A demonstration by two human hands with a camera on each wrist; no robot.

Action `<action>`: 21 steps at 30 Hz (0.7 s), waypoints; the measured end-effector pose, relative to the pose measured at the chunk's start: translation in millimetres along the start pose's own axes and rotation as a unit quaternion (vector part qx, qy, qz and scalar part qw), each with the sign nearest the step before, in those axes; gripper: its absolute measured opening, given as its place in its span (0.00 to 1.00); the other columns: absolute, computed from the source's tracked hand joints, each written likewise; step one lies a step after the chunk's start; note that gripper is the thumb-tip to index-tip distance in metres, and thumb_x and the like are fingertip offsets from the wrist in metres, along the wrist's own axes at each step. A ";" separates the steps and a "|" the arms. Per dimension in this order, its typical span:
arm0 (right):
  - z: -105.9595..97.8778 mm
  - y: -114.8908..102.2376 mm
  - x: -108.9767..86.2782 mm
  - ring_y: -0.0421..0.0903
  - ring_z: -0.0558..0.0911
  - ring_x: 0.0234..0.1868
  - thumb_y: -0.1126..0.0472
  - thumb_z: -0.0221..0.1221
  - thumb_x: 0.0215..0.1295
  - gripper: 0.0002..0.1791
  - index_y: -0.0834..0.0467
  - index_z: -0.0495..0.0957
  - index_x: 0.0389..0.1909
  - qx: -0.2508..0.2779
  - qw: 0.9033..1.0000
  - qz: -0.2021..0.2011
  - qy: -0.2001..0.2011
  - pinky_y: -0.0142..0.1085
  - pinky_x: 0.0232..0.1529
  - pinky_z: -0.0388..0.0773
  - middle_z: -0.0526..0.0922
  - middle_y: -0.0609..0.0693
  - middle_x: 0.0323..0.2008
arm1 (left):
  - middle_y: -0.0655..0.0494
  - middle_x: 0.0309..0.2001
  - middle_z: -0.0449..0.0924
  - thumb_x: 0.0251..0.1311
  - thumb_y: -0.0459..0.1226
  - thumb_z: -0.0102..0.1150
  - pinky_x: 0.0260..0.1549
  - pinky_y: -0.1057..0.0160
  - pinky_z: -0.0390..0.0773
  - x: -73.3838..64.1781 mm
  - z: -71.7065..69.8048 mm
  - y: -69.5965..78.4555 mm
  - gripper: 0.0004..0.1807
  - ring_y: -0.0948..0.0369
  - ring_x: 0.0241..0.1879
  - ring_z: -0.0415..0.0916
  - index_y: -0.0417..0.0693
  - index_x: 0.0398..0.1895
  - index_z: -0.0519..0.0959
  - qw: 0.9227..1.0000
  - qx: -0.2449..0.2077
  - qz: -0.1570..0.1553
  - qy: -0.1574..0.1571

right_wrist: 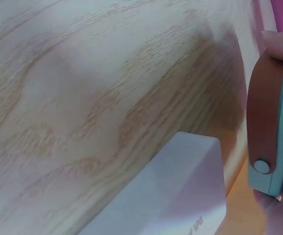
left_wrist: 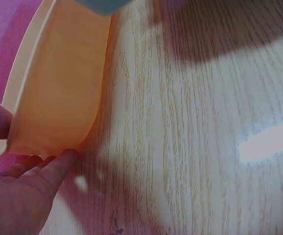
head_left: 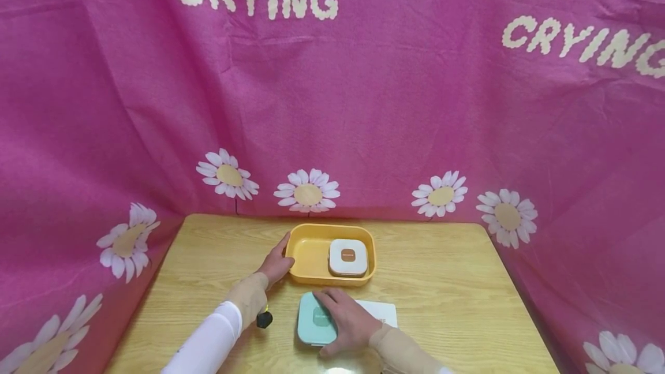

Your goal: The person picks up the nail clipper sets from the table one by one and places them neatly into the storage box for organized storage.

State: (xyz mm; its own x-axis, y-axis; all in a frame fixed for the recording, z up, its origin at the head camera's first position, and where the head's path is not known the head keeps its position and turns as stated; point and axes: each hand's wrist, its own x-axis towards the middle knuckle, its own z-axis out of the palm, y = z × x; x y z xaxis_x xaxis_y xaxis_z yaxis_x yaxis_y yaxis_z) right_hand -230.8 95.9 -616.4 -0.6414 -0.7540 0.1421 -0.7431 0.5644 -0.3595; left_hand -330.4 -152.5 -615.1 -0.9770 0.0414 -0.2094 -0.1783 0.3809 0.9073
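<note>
My left hand (head_left: 277,263) grips the left end of a yellow-orange plastic bin (head_left: 332,281), thumb over the rim and fingers against the outer wall in the left wrist view. Inside the bin, at its right side, lies a white square case (head_left: 357,249) with a brown centre. Nearer to me, my right hand (head_left: 350,323) holds a mint-green rounded case (head_left: 310,328) by its edges, palm over its right part. The right wrist view shows a brown strap (right_wrist: 265,115) with a round stud on that case's side. A white flat box (head_left: 383,310) lies partly hidden behind my right hand.
A light wood table (head_left: 447,281) carries everything. Pink cloth (head_left: 374,103) with daisies hangs behind it and along both sides. A small dark object (head_left: 264,320) hangs at my left wrist.
</note>
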 end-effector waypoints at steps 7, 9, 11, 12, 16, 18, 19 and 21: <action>-12.1 -4.4 0.6 0.44 0.73 0.65 0.35 0.79 0.41 0.67 0.59 0.59 0.80 0.028 1.000 0.010 0.002 0.40 0.67 0.74 0.71 0.51 0.69 | 0.36 0.81 0.56 0.52 0.26 0.51 0.62 0.54 0.71 -0.9 -0.8 0.4 0.52 0.46 0.73 0.61 0.48 0.85 0.51 1.000 -0.001 0.005 0.004; -16.8 -4.4 1.5 0.44 0.72 0.66 0.36 0.79 0.41 0.67 0.57 0.59 0.81 0.035 0.999 0.018 0.005 0.41 0.68 0.73 0.70 0.51 0.70 | 0.36 0.81 0.56 0.53 0.26 0.51 0.58 0.57 0.74 -2.3 -0.7 0.9 0.51 0.45 0.72 0.62 0.48 0.85 0.51 1.000 -0.001 0.003 0.003; -22.3 -3.6 2.8 0.45 0.72 0.67 0.37 0.80 0.40 0.68 0.57 0.58 0.81 0.038 0.999 0.027 0.010 0.42 0.69 0.73 0.69 0.51 0.71 | 0.37 0.81 0.55 0.54 0.26 0.51 0.54 0.59 0.75 -3.1 -0.4 1.6 0.51 0.46 0.71 0.63 0.50 0.86 0.50 1.000 -0.005 -0.003 0.001; -25.0 -2.5 3.5 0.46 0.71 0.68 0.37 0.80 0.40 0.68 0.57 0.58 0.81 0.036 0.999 0.030 0.014 0.42 0.70 0.72 0.68 0.51 0.72 | 0.37 0.81 0.54 0.54 0.25 0.51 0.53 0.60 0.76 -3.3 -0.3 1.7 0.51 0.46 0.72 0.62 0.50 0.86 0.50 1.000 -0.007 -0.006 -0.001; -36.2 4.3 6.3 0.48 0.70 0.69 0.39 0.82 0.38 0.69 0.59 0.59 0.81 0.034 0.998 0.033 0.040 0.44 0.69 0.73 0.68 0.53 0.72 | 0.39 0.83 0.52 0.54 0.25 0.51 0.58 0.57 0.74 -2.1 -0.1 2.0 0.52 0.46 0.75 0.59 0.51 0.86 0.49 1.000 -0.013 -0.014 -0.005; -41.7 8.5 7.7 0.49 0.70 0.69 0.40 0.82 0.38 0.69 0.59 0.59 0.81 0.037 0.997 0.037 0.052 0.45 0.69 0.74 0.68 0.54 0.71 | 0.40 0.83 0.52 0.54 0.25 0.52 0.61 0.56 0.72 -1.0 -0.1 1.5 0.52 0.46 0.77 0.57 0.51 0.86 0.50 1.000 -0.011 -0.011 -0.004; -44.2 10.7 8.4 0.50 0.70 0.69 0.40 0.83 0.38 0.69 0.60 0.59 0.81 0.041 0.997 0.039 0.056 0.46 0.68 0.74 0.68 0.54 0.71 | 0.40 0.83 0.52 0.53 0.25 0.52 0.61 0.56 0.72 -0.7 -0.3 1.0 0.52 0.46 0.77 0.57 0.50 0.86 0.50 1.000 -0.011 -0.009 -0.003; -48.9 14.8 9.8 0.50 0.70 0.69 0.41 0.83 0.38 0.69 0.59 0.59 0.81 0.047 0.996 0.051 0.061 0.46 0.67 0.75 0.68 0.54 0.71 | 0.40 0.82 0.53 0.53 0.25 0.52 0.58 0.58 0.74 -0.6 -0.5 -0.3 0.52 0.46 0.75 0.59 0.50 0.86 0.50 1.000 -0.019 -0.005 0.000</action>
State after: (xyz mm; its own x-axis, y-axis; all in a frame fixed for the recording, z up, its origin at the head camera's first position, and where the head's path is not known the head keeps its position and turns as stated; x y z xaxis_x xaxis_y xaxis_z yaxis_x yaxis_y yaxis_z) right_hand -257.4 113.3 -575.1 -0.7353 -0.6445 0.2096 -0.6554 0.5974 -0.4621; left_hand -329.8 -153.2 -615.1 -0.9751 0.0388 -0.2184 -0.1918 0.3465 0.9182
